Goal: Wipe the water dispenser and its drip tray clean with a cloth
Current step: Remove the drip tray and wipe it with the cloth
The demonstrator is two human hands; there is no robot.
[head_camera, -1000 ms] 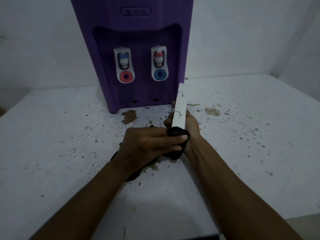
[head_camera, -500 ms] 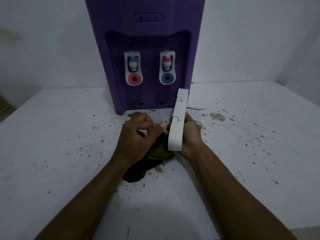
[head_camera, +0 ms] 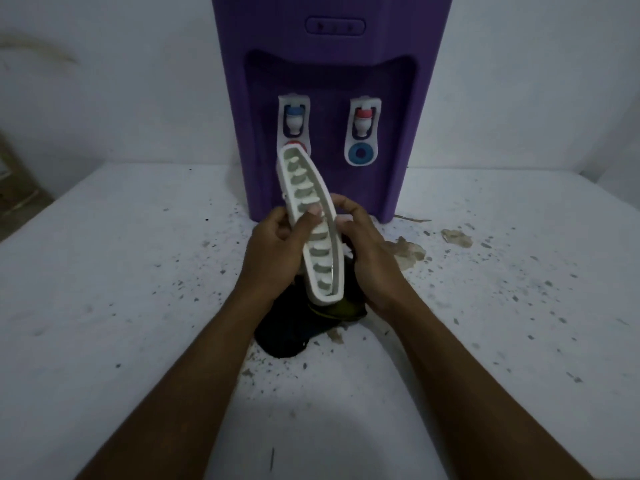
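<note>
The cloth (head_camera: 287, 336) lies bunched on the speckled worktop (head_camera: 138, 306) under your hands. Left grip (head_camera: 273, 252) and right grip (head_camera: 369, 261) both clasp the drip tray (head_camera: 323, 252), upright, slots toward you. I judge tray-wiping unfinished; the purple dispenser (head_camera: 329, 81) behind waits, tray yet to refit.

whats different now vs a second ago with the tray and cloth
The drip tray has been turned from edge-on so its slotted face looks at the camera, top leaning left. The left hand has let go of the cloth and now grips the tray alongside the right hand. The cloth lies on the table beneath. The water dispenser has stayed put.
</note>
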